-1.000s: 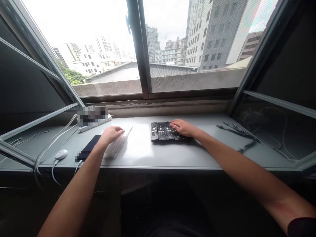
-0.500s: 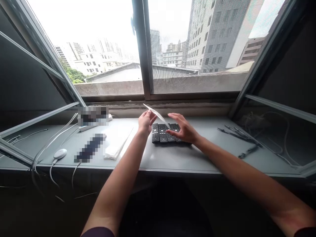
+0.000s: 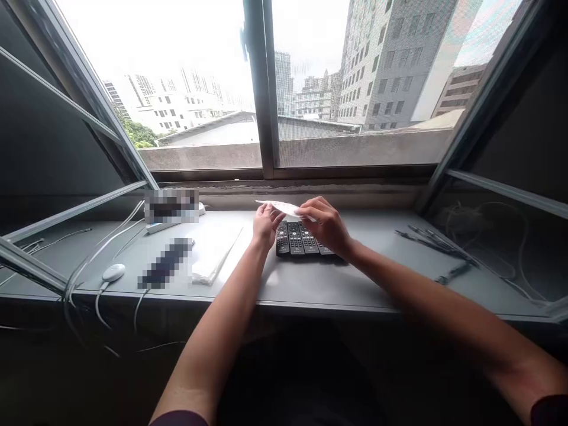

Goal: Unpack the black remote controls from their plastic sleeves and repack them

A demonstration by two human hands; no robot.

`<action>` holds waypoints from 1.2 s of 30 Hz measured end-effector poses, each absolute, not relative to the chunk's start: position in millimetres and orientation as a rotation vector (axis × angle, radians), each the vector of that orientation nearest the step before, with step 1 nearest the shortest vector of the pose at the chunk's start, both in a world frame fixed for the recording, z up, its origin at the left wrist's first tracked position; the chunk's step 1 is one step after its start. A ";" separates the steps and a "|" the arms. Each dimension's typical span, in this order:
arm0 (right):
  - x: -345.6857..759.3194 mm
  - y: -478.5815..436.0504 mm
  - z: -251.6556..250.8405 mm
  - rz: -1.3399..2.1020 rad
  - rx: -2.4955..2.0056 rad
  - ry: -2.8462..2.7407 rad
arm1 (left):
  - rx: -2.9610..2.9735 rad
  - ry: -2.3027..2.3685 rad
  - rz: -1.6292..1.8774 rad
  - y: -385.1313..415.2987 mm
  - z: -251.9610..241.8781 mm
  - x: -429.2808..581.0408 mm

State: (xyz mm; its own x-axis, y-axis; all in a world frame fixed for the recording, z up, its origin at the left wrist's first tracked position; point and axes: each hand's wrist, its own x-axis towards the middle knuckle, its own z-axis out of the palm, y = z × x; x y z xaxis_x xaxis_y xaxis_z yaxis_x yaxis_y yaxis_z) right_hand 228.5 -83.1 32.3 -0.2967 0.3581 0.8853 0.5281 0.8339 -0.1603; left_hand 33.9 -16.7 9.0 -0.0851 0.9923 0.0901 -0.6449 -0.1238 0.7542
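A thin white sheet (image 3: 284, 207), like a flat plastic bag with faint reddish marks, is held up nearly level above the desk. My left hand (image 3: 265, 226) pinches its left end. At the right end, my right hand (image 3: 327, 228) has thumb and fingers closed on the edge. Below and just behind the hands, several black remote controls (image 3: 296, 239) lie side by side on the desk; my right hand hides part of the row. To the left of my left forearm rests a stack of similar white sheets (image 3: 215, 254).
The grey desk (image 3: 284, 287) runs along a window. On its left are a white round device (image 3: 113, 273) with a cable, a blurred dark object (image 3: 166, 263) and a power strip (image 3: 175, 222). Several black cables or pens (image 3: 430, 242) lie at right. Metal frames (image 3: 80, 201) flank both sides.
My right hand has closed on the right end of the white sheet, from open beside it. The sheet has gone from slanting down to nearly level.
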 end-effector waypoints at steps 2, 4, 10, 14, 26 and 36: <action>220.0 -80.8 37.7 -0.217 -0.634 -1.891 | 0.706 0.634 1.621 -17.5 10.0 32.2; 211.4 -79.1 39.3 -0.236 -0.634 -1.893 | 0.756 0.620 1.569 -20.2 10.9 32.1; 207.5 -76.5 20.0 -0.200 -0.603 -1.896 | 1.029 0.729 1.360 -26.0 9.5 32.5; 220.0 -79.1 7.6 -0.183 -0.666 -1.849 | 1.116 0.809 1.368 -24.3 7.3 29.6; 218.5 -85.3 13.1 -0.178 -0.739 -1.821 | 1.250 0.786 1.519 -18.5 -1.7 29.9; 214.4 -91.1 11.9 -0.127 -0.684 -1.932 | 1.156 0.783 1.500 -21.1 -0.6 29.6</action>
State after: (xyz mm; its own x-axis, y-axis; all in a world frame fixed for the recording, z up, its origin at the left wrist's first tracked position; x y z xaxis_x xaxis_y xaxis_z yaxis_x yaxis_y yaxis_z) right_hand 214.4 -91.1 11.9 -0.3019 0.4042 0.8634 0.5136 0.8319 -0.2099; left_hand 29.6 -21.1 -0.6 0.0043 0.9645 0.2641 -0.3351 -0.2475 0.9091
